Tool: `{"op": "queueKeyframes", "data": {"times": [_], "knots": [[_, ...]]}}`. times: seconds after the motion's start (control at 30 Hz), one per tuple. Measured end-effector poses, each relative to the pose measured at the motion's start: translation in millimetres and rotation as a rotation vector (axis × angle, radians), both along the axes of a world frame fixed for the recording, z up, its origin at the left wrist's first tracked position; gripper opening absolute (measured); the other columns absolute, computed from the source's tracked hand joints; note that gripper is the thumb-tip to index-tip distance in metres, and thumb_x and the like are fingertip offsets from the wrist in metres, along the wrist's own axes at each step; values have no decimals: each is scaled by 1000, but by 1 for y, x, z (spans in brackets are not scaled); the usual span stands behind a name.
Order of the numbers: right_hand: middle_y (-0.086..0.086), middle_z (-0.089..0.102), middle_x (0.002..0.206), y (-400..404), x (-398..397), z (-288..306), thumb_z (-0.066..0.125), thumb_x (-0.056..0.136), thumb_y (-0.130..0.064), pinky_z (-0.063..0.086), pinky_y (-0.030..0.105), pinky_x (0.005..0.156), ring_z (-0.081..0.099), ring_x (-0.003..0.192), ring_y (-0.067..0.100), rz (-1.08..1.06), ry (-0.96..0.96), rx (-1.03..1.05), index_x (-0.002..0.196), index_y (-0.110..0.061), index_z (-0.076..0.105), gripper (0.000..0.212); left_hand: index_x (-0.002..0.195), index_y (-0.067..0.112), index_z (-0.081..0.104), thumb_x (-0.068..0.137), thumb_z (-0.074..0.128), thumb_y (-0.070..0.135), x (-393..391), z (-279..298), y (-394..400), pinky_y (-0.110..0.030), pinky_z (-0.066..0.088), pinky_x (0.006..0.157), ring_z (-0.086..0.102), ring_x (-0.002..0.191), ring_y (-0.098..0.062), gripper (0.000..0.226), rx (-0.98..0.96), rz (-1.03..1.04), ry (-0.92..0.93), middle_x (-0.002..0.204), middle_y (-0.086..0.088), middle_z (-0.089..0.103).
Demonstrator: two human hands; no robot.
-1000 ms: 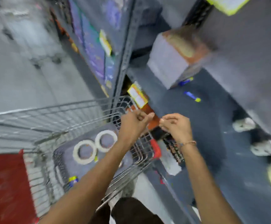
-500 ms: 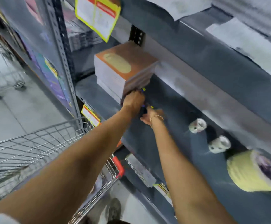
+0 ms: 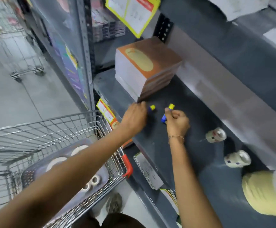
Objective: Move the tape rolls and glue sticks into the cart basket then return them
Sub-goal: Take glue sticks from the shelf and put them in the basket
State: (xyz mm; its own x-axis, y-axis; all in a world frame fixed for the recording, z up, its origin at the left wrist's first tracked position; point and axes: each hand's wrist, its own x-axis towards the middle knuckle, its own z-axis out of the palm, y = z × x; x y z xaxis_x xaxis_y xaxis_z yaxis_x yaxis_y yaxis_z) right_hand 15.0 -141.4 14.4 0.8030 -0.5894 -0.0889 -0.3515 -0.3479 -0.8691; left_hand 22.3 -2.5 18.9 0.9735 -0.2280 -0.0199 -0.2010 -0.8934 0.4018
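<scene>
On the dark shelf (image 3: 191, 145), my left hand (image 3: 134, 118) is closed around a blue glue stick with a yellow cap (image 3: 151, 108) that pokes out past my fingers. My right hand (image 3: 176, 122) grips a second blue and yellow glue stick (image 3: 167, 112), tilted upward. Two small white tape rolls (image 3: 216, 135) (image 3: 237, 159) lie on the shelf to the right, and a big yellow tape roll (image 3: 264, 193) lies nearer me. In the cart basket (image 3: 55, 127) a grey tray holds two wide white tape rolls (image 3: 55, 162) and two small ones (image 3: 91, 183), partly hidden by my left arm.
A stack of brown-covered paper pads (image 3: 147, 68) stands on the shelf just behind my hands. A grey upright post (image 3: 85, 51) with price tags separates the shelf from the aisle. Another cart (image 3: 17, 46) stands far left on the grey floor.
Both hands went from above the cart to the shelf beside the paper stack, then drew back a little toward me, each now holding a glue stick. The view swung up and steadied.
</scene>
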Motion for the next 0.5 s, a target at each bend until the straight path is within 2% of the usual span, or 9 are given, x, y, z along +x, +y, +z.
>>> {"op": "queueKeyframes", "data": {"times": [0.03, 0.1, 0.17, 0.23, 0.27, 0.33, 0.4, 0.43, 0.5], "knots": [[-10, 67, 51, 7, -13, -4, 73, 77, -24, 58, 51, 77, 66, 63, 21, 10, -52, 89, 61, -26, 59, 22, 108, 1, 51, 84, 52, 7, -16, -8, 23, -47, 44, 80, 58, 99, -43, 25, -91, 34, 21, 104, -25, 64], [-16, 70, 51, 37, -37, -10, 72, 81, -17, 60, 46, 76, 65, 59, 10, 146, -85, 217, 67, -26, 61, 20, 112, 4, 52, 81, 55, 15, -49, -29, 85, -40, 48, 75, 64, 92, -38, 33, -288, 77, 59, 103, -19, 68], [-20, 70, 53, 79, -57, -10, 67, 85, -6, 58, 26, 67, 63, 52, -5, 289, -114, 307, 68, -24, 60, 26, 123, 8, 49, 80, 52, 23, -79, -51, 146, -33, 51, 73, 68, 82, -30, 46, -433, 169, 137, 102, -10, 69], [-19, 68, 48, 130, -73, -20, 62, 86, 3, 50, 7, 56, 59, 46, -10, 476, -65, 364, 68, -20, 56, 30, 134, 12, 39, 81, 55, 20, -110, -73, 200, -32, 53, 71, 67, 77, -27, 55, -525, 305, 223, 98, -5, 65], [-15, 67, 47, 160, -82, -31, 61, 86, 5, 50, 7, 56, 59, 46, -10, 584, 4, 364, 70, -16, 57, 27, 136, 15, 35, 82, 58, 15, -128, -86, 224, -34, 53, 73, 67, 74, -27, 59, -559, 375, 257, 96, -5, 62], [2, 73, 64, 211, -97, -62, 64, 85, 2, 55, 25, 67, 61, 54, -1, 756, 192, 336, 83, -3, 64, 6, 132, 21, 36, 81, 64, 4, -158, -112, 257, -36, 55, 70, 67, 67, -23, 61, -619, 491, 339, 92, -8, 59], [27, 72, 88, 254, -110, -102, 70, 82, -6, 55, 42, 79, 61, 70, 15, 889, 409, 206, 89, 6, 67, 15, 118, 25, 44, 79, 68, -2, -188, -139, 282, -31, 57, 62, 67, 60, -13, 52, -676, 597, 455, 89, -16, 59], [28, 72, 91, 274, -119, -122, 71, 82, -12, 54, 42, 80, 58, 75, 15, 969, 500, 96, 82, 4, 69, 16, 114, 24, 46, 79, 69, 0, -205, -155, 293, -28, 56, 58, 68, 61, -14, 48, -670, 652, 513, 88, -20, 60], [27, 69, 80, 303, -136, -159, 67, 84, -22, 53, 34, 71, 56, 78, 15, 1098, 656, -125, 60, -8, 65, 28, 119, 15, 48, 80, 70, 7, -231, -183, 302, -30, 55, 60, 69, 77, -29, 46, -615, 746, 620, 95, -24, 65]]}}
